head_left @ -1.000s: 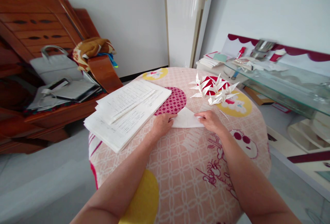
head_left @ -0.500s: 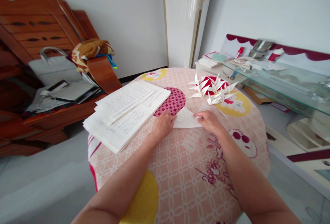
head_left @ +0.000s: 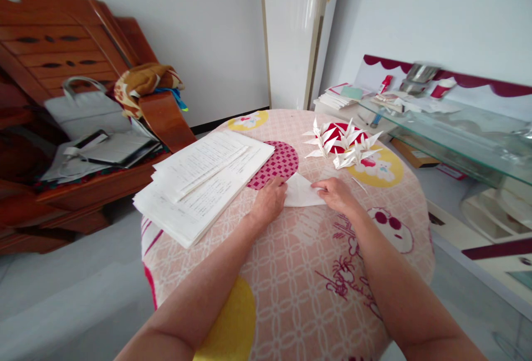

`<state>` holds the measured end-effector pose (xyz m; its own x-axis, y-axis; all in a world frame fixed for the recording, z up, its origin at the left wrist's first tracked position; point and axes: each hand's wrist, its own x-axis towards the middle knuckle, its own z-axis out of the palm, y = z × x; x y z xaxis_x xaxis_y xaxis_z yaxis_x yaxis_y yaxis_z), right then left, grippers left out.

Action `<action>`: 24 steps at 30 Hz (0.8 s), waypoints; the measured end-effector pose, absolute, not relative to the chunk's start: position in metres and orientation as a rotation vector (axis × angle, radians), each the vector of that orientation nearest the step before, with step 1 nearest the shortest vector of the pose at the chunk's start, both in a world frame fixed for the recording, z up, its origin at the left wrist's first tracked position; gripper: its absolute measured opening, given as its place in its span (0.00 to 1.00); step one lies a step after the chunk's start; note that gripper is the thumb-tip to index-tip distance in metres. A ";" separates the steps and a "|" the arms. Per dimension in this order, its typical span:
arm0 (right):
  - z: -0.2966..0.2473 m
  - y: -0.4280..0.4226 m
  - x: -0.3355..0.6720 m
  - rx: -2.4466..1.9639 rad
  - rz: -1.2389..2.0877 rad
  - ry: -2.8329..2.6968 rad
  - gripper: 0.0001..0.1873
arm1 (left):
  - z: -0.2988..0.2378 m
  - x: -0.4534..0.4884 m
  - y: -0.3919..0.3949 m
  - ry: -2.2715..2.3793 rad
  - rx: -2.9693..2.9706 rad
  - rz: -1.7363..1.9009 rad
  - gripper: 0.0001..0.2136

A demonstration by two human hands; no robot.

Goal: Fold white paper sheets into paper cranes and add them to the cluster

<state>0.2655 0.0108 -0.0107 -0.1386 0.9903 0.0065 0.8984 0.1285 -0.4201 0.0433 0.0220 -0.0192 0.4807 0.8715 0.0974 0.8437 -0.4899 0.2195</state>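
A white sheet of paper [head_left: 300, 194], folded to a triangle with its peak pointing away from me, lies on the tablecloth between my hands. My left hand [head_left: 269, 201] is closed at its left corner, fingers bent over the edge. At the right side my right hand [head_left: 338, 195] pinches the paper near its slanted edge, index finger stretched along it and the other fingers curled. Part of each corner is hidden by the fingers. Beyond the paper, to the right, stand several folded white paper cranes [head_left: 343, 142] in a cluster.
A stack of printed sheets [head_left: 208, 178] lies at the table's left. A thin white strip [head_left: 359, 184] rests right of my right hand. A glass shelf [head_left: 453, 134] with clutter stands to the right, a wooden chair [head_left: 62, 45] to the left, an air conditioner [head_left: 291, 45] behind.
My left hand has shifted slightly right and its fingers have turned, now covering more of the paper's left corner. My right hand and the cranes look unmoved.
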 end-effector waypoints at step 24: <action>-0.013 0.013 0.267 -1.834 0.485 -2.119 0.21 | -0.019 0.042 0.024 1.260 2.725 0.148 0.29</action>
<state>0.2674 0.0129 -0.0135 -0.1427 0.9898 0.0031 0.8901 0.1297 -0.4370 0.0420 0.0239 -0.0189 0.6451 0.7634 0.0320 0.7500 -0.6407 0.1639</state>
